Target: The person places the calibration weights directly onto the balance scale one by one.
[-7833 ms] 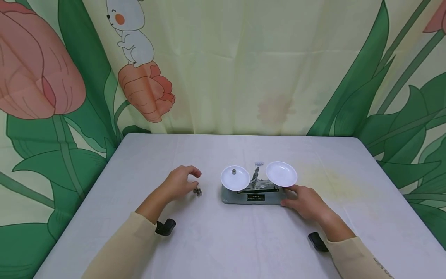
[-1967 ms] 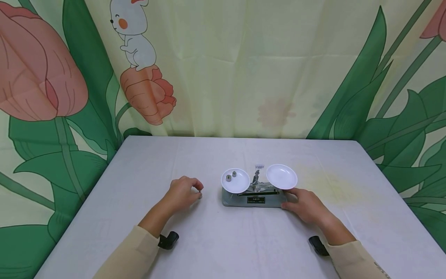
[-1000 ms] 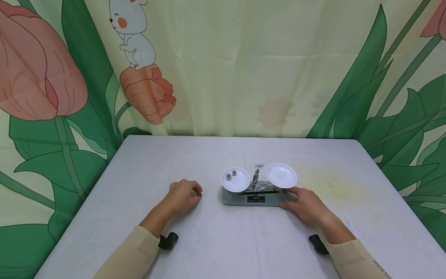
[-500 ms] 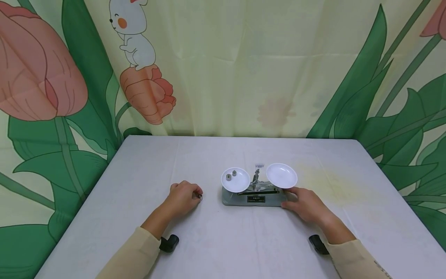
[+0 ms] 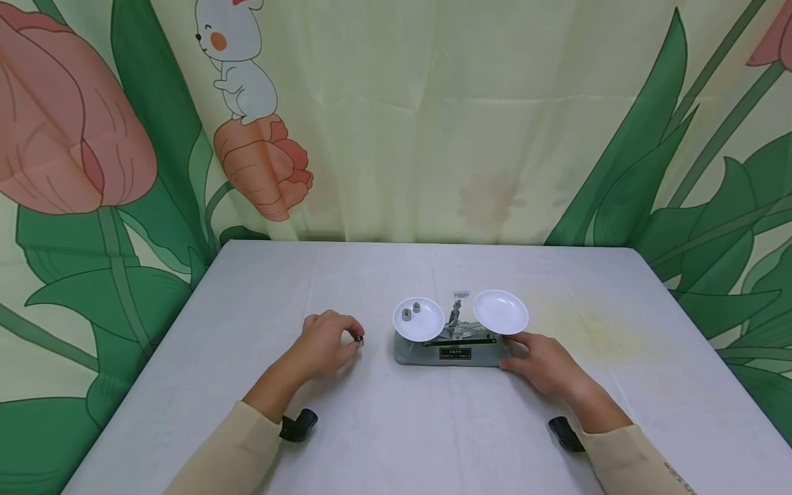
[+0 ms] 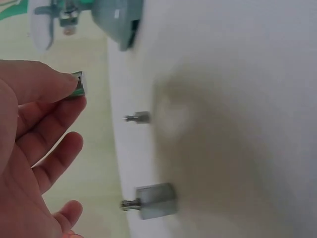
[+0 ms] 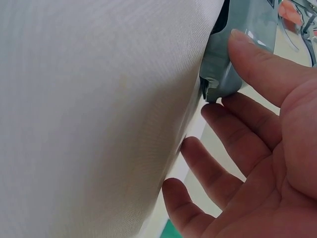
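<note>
My left hand (image 5: 326,345) pinches a small metal balance weight (image 6: 79,84) between thumb and index finger, raised off the tabletop. Two more metal weights stand on the cloth near it in the left wrist view: a small one (image 6: 142,117) and a larger one (image 6: 157,201). The grey balance scale (image 5: 408,353) stands to the right. Its left pan (image 5: 427,331) bears two weights (image 5: 405,314); its right pan (image 5: 500,311) bears nothing. My right hand (image 5: 544,361) holds the right end of the scale's base, thumb at the front and fingertips against the end.
A white cloth covers the table (image 5: 396,426). Behind its far edge hangs a printed curtain (image 5: 396,137) with tulips and a rabbit. A black wrist camera (image 5: 298,425) sits at the left sleeve; another camera (image 5: 566,434) is at the right one.
Since the earliest frame a second weight has come onto the left pan. In the last half second the left hand has risen slightly with a weight in its fingers. The right hand stays put.
</note>
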Available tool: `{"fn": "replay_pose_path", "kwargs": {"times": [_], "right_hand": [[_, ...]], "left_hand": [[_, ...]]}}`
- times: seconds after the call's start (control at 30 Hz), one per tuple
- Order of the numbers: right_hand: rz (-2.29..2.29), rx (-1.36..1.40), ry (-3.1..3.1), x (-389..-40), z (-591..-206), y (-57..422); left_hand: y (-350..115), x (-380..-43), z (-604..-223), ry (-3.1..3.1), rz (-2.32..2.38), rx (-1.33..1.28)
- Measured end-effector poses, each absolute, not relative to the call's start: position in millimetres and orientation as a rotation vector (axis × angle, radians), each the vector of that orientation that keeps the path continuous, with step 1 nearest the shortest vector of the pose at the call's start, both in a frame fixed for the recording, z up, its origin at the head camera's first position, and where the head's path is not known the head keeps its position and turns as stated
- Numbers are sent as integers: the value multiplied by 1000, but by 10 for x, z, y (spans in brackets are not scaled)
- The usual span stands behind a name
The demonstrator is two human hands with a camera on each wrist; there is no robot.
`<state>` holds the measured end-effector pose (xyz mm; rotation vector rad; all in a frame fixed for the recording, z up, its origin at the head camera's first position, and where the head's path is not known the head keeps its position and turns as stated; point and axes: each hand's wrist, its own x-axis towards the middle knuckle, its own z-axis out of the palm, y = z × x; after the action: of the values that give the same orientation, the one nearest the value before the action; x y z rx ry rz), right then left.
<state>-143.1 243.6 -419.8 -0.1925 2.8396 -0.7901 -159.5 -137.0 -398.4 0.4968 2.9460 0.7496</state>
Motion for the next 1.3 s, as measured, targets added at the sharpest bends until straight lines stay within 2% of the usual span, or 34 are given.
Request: {"fn": "replay_pose_path", "kwargs": {"times": [0.6,1.3], "right_hand": [[-796,-182,2833,-1437,-4220,2443],[-793,-168,2824,-1442,-4217,2439]], "left_hand": [[-981,-1579,-3486,3021,855,818],[-600,-1771,-3531,2990,740,838]]}}
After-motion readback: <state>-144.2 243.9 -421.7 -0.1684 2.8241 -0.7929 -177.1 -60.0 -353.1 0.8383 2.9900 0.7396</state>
